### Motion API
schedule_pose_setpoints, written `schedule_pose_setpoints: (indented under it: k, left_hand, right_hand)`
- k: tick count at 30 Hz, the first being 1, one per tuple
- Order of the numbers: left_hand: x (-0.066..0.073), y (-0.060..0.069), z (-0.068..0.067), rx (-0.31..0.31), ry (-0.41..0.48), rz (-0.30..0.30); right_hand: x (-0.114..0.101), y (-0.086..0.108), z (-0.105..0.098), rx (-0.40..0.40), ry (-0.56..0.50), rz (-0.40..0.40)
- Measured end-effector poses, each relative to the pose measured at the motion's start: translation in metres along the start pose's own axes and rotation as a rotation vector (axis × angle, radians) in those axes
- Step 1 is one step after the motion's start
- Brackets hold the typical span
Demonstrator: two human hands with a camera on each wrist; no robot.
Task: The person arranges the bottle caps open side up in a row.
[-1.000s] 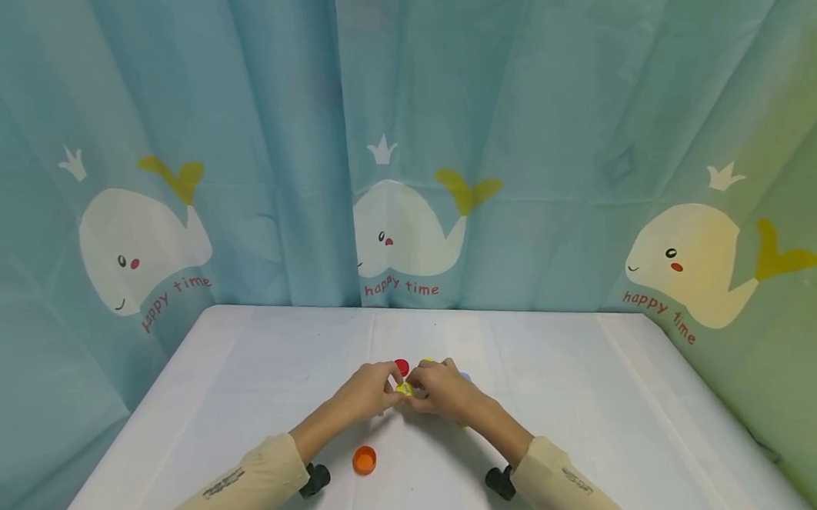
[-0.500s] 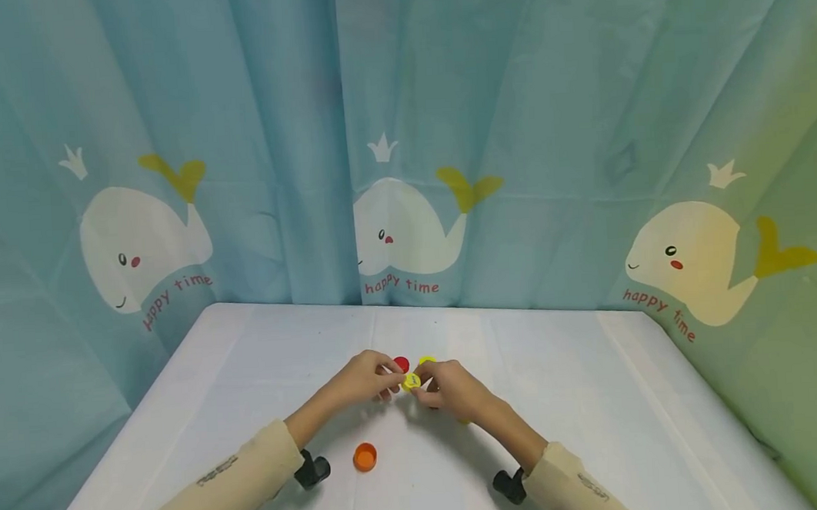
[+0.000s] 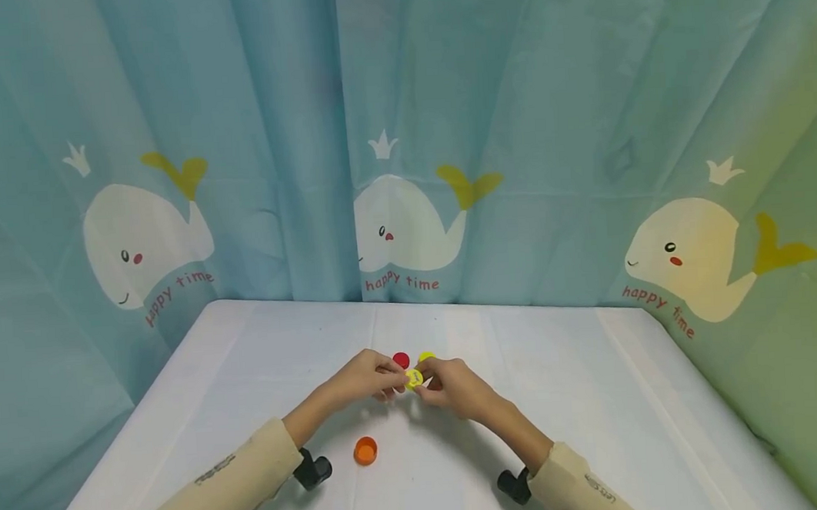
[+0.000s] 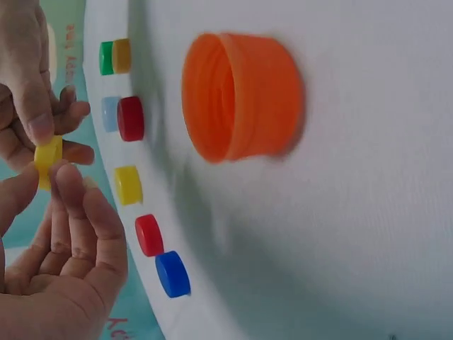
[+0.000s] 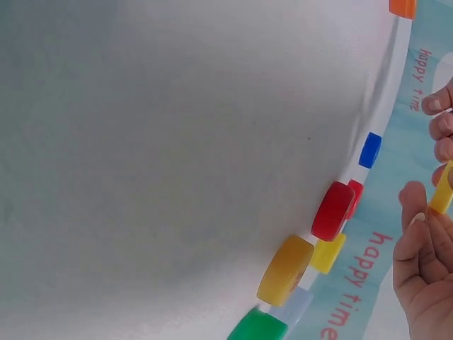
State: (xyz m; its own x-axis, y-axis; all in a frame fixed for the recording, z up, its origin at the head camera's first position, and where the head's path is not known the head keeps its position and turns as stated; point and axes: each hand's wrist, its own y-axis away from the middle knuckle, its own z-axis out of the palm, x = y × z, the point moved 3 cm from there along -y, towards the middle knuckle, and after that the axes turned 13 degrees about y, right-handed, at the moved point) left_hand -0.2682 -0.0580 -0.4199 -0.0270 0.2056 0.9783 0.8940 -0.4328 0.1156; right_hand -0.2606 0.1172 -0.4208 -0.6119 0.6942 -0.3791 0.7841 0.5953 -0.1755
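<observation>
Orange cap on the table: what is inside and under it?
Inside the orange cap, only its own orange inner wall and bottom show. Anything under it is covered by the cap itself and cannot be seen.

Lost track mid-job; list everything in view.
White table: 1, white, foreground
Round yellow plastic cap: 1, yellow, held over table
Hollow round orange plastic cap: 1, orange, table, near side
Round plastic caps: 7, green, amber, light blue, two red, yellow, blue, table, beyond hollow cap
Whale-print fabric backdrop: 1, blue-green, behind table
Cream sleeves: 2, cream, forearms
Black wrist cameras: 2, black, wrists
Left hand: 1, bare, pinching held cap
Right hand: 1, bare, pinching held cap
</observation>
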Motion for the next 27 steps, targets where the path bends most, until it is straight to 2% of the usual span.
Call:
schedule_pose_setpoints:
  k: [7, 12, 19, 27]
  left_hand:
    - [0.001, 0.007, -0.002, 0.078, 0.047, -0.048]
    - [0.004, 0.009, 0.001, 0.05, 0.071, -0.051]
    - [0.013, 0.012, -0.001, 0.017, 0.085, -0.002]
    - [0.009, 0.018, -0.001, -0.015, 0.123, 0.089]
  right_hand:
    - [-0.007, -0.004, -0.002, 0.033, -0.004, -0.045]
    - [-0.007, 0.0, -0.007, 0.004, -0.056, -0.018]
    - [-0.003, -0.003, -0.016, -0.006, -0.162, -0.019]
    - [-0.002, 0.002, -0.015, -0.02, -0.241, 0.01]
